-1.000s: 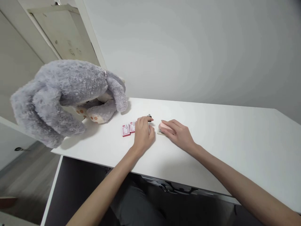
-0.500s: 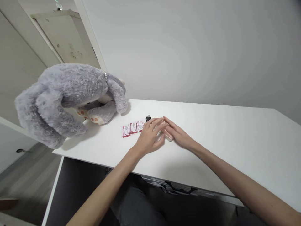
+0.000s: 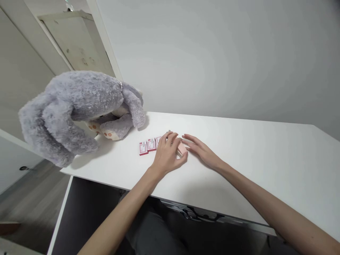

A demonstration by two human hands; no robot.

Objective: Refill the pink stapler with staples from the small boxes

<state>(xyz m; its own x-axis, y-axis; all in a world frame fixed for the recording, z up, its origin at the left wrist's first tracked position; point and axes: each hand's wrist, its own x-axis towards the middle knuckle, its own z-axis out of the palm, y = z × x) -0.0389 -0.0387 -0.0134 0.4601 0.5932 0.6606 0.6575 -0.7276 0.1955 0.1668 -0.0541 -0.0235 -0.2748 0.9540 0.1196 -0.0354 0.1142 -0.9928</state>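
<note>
A small pale pink block-like object (image 3: pixel 182 148) lies on the white tabletop, partly covered by fingers. My left hand (image 3: pixel 168 153) curls over it, with the thumb at its near end and the fingers at its far side. To its right, my right hand (image 3: pixel 202 153) has its fingers stretched out, the tips close to the pink object; whether they touch it I cannot tell. Left of my left hand are small white boxes with red edges (image 3: pixel 143 148), in a slanted row. Another such box (image 3: pixel 151 144) stands beside it, and a third is partly hidden behind my left hand.
A large fluffy grey-purple plush toy (image 3: pixel 85 95) slumps over the left end of the white table (image 3: pixel 252 170). A pale wall (image 3: pixel 212 56) rises behind. Below the front edge are a black drawer handle (image 3: pixel 203 214) and a dark open space (image 3: pixel 87 209).
My right hand has come off the pink object and moved slightly right. My left hand has closed round the object, which has shifted a little left; the small dark item behind is now mostly covered.
</note>
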